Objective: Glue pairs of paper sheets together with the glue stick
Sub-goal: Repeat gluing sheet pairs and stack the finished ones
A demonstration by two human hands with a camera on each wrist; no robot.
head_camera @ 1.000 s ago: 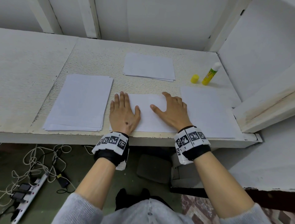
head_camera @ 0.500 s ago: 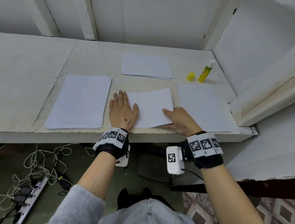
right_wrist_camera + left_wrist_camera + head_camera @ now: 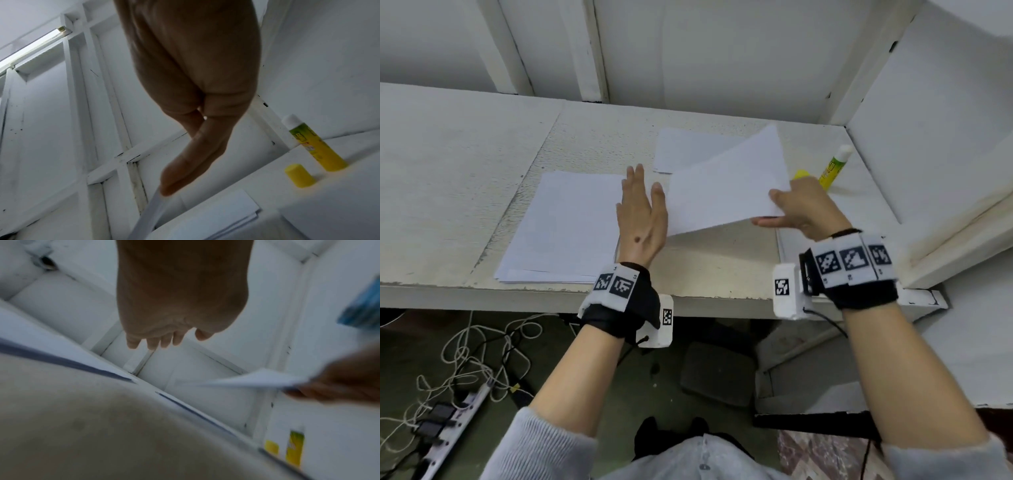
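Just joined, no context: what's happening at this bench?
A person is gluing paper sheets in pairs. The right hand pinches the near right corner of a sheet and holds it lifted off the bench. The left hand hovers open beside it, holding nothing. A paper stack lies to the left, another stack further back. The glue stick stands uncapped at the right, its yellow cap next to it.

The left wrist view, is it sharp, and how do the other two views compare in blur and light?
Left wrist view: heavily blurred, the lifted paper and glue stick smeared. Right wrist view: sharper; the glue stick and yellow cap are clear, only the right hand is dim, and a tube lamp glares at upper left. Head view: mostly sharp, evenly lit, wide-angle bending at the edges.
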